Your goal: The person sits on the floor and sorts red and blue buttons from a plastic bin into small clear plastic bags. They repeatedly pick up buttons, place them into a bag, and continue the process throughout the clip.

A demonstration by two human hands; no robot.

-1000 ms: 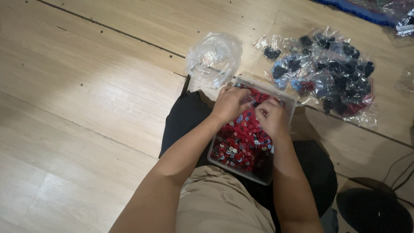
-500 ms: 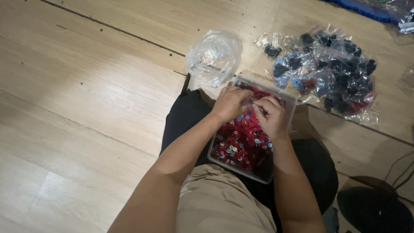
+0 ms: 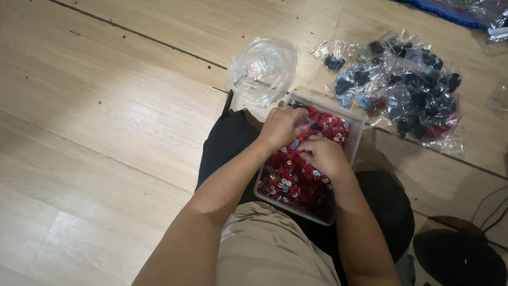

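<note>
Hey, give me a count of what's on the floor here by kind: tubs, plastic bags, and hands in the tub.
Clear plastic tub of small red pieces: 1
Empty crumpled clear bag: 1
Heap of clear bags holding dark pieces: 1, separate bags too jumbled to count
Hands in the tub: 2, left hand, right hand
Total: 5

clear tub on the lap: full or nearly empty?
Nearly full. The tub holds a dense layer of small red pieces across its whole floor, and both hands, left and right, rest in them.

Both bare forearms are reaching forward from the lap and converging, the left hand (image 3: 280,126) curling knuckles-up with fingers pinching together, the right hand (image 3: 321,155) lying just beside it, palm down, fingers bent.
</note>
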